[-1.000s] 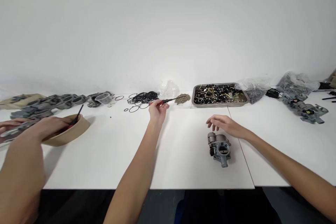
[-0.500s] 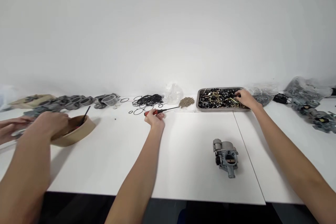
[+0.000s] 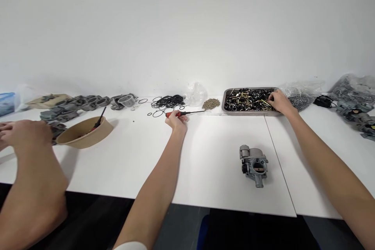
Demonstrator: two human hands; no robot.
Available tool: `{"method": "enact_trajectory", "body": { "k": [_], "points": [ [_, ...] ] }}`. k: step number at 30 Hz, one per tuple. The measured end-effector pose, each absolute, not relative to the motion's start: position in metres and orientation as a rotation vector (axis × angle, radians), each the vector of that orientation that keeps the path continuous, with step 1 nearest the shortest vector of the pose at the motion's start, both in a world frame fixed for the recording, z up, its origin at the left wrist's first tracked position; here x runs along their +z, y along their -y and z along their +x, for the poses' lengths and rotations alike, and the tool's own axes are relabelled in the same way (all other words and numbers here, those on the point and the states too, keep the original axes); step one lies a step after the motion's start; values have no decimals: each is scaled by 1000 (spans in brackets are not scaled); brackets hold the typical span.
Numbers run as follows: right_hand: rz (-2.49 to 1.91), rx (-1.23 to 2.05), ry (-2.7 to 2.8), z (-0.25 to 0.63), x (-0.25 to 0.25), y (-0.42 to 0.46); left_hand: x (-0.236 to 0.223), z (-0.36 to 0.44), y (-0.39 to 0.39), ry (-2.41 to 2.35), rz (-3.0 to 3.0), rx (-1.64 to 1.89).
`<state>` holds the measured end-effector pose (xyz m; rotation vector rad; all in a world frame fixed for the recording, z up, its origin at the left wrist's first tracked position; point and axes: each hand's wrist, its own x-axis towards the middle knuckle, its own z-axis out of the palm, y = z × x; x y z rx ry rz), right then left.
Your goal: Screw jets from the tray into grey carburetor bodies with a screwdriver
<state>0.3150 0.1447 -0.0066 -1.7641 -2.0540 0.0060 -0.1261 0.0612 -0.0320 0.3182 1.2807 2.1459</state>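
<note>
My left hand (image 3: 176, 120) rests on the white table (image 3: 205, 164), closed around a red-handled screwdriver (image 3: 183, 113) whose shaft points right toward a small heap of brass bits (image 3: 211, 104). My right hand (image 3: 279, 102) reaches into the metal tray (image 3: 249, 111) of black and brass parts, fingers curled among them; what they pinch is too small to name. A grey carburetor (image 3: 253, 164) stands on the table between my arms, untouched.
Black O-rings (image 3: 166, 102) lie behind my left hand, next to a clear bag (image 3: 195, 93). A co-worker's arm and hands (image 3: 26, 140) work at far left beside a brown bowl (image 3: 84, 133) and grey castings (image 3: 73, 106). More carburetors (image 3: 356, 114) and bagged parts (image 3: 301, 93) sit at right.
My right hand left the carburetor and went up into the parts tray. My left hand lowered the screwdriver to the table. The view shifted slightly.
</note>
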Motion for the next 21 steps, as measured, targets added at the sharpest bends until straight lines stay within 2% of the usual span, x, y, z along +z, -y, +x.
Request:
{"method": "enact_trajectory", "body": {
  "k": [13, 21],
  "points": [
    [-1458, 709, 1756, 315, 11, -132, -29, -124, -61, -1279, 309, 2133],
    [-1444, 760, 1731, 315, 11, -132, -31, -126, -62, -1282, 344, 2115]
  ]
}}
